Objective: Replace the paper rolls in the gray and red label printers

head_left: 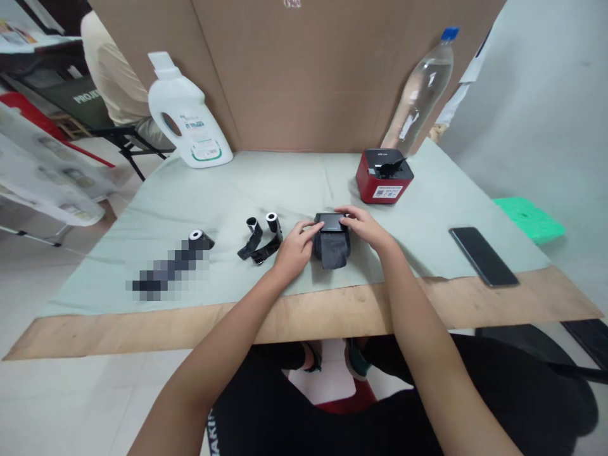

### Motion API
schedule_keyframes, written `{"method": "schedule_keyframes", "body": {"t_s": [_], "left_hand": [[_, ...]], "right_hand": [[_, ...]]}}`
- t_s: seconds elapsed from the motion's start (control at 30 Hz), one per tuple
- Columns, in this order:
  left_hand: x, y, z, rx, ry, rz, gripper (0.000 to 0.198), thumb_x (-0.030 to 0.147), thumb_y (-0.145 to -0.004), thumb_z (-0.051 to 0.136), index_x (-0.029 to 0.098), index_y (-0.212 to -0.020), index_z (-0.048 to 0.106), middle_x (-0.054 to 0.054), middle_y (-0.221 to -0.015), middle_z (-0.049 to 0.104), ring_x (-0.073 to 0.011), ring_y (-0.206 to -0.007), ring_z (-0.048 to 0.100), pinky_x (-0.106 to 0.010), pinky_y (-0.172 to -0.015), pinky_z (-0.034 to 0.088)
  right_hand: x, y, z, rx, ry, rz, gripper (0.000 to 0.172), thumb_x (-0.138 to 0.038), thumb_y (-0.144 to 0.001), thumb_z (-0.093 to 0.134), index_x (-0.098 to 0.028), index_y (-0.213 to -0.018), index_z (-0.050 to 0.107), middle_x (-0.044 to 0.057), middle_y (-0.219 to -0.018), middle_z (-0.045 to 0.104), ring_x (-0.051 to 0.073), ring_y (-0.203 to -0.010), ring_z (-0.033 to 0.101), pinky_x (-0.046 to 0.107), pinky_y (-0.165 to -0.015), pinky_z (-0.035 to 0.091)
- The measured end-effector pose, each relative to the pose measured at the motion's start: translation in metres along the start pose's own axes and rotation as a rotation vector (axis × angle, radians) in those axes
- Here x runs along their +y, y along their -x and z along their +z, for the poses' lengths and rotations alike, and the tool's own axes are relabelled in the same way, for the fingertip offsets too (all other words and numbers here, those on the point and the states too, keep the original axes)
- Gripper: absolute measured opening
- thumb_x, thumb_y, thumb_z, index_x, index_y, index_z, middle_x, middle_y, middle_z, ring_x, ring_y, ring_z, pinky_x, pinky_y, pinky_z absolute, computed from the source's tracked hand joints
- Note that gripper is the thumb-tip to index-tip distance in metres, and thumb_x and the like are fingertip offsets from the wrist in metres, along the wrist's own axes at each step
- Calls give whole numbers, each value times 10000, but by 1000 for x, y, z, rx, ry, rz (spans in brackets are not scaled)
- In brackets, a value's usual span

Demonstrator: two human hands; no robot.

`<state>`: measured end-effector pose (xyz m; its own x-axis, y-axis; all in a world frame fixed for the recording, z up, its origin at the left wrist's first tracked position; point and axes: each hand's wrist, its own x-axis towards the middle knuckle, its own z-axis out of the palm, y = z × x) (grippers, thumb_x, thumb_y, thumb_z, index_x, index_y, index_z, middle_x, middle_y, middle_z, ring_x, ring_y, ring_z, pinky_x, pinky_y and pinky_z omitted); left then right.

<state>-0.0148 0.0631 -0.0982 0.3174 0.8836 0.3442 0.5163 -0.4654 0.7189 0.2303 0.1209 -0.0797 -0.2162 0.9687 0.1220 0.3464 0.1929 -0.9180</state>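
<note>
A small black box-shaped device (331, 221) sits near the front of the cloth-covered table, with a wide black strip (334, 251) hanging down its front. My left hand (295, 250) grips its left side, fingers reaching onto the flat top. On the opposite side, my right hand (365, 227) holds the right edge, its thumb on the top and fingers behind the far corner. Left of the device lie two small rolls of black strip (260, 240), partly unwound. Farther left is another black roll (201, 239) with a white core; a pixelated patch hides its unwound tail.
A red and black box (384, 180) with a black strip on top stands behind my right hand. A phone (483, 256) lies at the right front. A white jug (190, 123) and a clear water bottle (420, 95) stand before the cardboard panel (304, 76). A person sits back left.
</note>
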Motion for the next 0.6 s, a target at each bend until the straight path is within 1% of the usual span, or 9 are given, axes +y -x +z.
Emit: {"method": "schedule_keyframes", "body": {"t_s": [0.1, 0.17, 0.27, 0.37, 0.43, 0.5, 0.57, 0.6], "left_hand": [[4, -1, 0, -44, -27, -46, 633, 54, -936, 440, 299, -1479, 657, -77, -1530, 577, -244, -1344, 631, -423, -1167, 535], [9, -2, -1, -58, -57, -94, 637, 47, -928, 451, 310, -1468, 665, -60, -1562, 574, -260, -1373, 623, -448, -1177, 538], [16, -4, -2, -60, -133, -132, 636, 28, -908, 462, 327, -1415, 702, -33, -1566, 597, -284, -1438, 586, -484, -1198, 529], [16, -2, 0, -39, -150, -106, 642, 26, -900, 467, 304, -1433, 693, -50, -1573, 595, -288, -1463, 567, -497, -1231, 500], [12, 0, 1, -20, -124, -85, 645, 42, -905, 468, 294, -1463, 672, -60, -1577, 587, -281, -1446, 581, -490, -1247, 481], [7, 1, 2, -21, -71, -66, 641, 65, -903, 481, 298, -1472, 665, -62, -1571, 582, -270, -1415, 600, -469, -1238, 489], [3, 1, 2, -25, -13, -43, 616, 100, -898, 513, 283, -1465, 669, -79, -1551, 580, -271, -1386, 610, -449, -1207, 514], [1, 1, 2, -23, 10, -31, 593, 128, -902, 535, 272, -1462, 669, -92, -1535, 579, -274, -1366, 616, -444, -1185, 529]], "right_hand": [[-1, 3, -3, -92, -20, 116, 527, -413, -865, 681, -204, -1346, 735, 104, -1215, 742, 256, -931, 671, 483, -932, 577], [-3, 6, -3, -108, -23, 156, 598, -451, -873, 700, -210, -1420, 694, 113, -1281, 717, 251, -915, 664, 459, -873, 592], [-8, 12, 1, -94, -24, 109, 617, -457, -878, 718, -207, -1440, 677, 120, -1445, 647, 282, -1091, 655, 439, -934, 590], [-11, 16, 6, -68, -49, 119, 645, -466, -901, 684, -206, -1488, 632, 122, -1519, 603, 305, -1206, 633, 440, -978, 590], [-12, 21, 8, -40, -57, 169, 676, -465, -923, 639, -206, -1544, 579, 124, -1560, 573, 310, -1226, 629, 460, -1011, 583], [-10, 29, 8, -24, -67, 223, 715, -404, -920, 605, -220, -1604, 509, 117, -1589, 556, 303, -1204, 640, 484, -1051, 565], [-8, 44, 7, -29, -74, 248, 808, -320, -865, 600, -236, -1651, 432, 115, -1622, 531, 294, -1157, 661, 507, -1085, 545], [-6, 53, 8, -38, -74, 238, 861, -297, -834, 601, -243, -1668, 393, 118, -1645, 506, 294, -1148, 667, 519, -1101, 534]]}}
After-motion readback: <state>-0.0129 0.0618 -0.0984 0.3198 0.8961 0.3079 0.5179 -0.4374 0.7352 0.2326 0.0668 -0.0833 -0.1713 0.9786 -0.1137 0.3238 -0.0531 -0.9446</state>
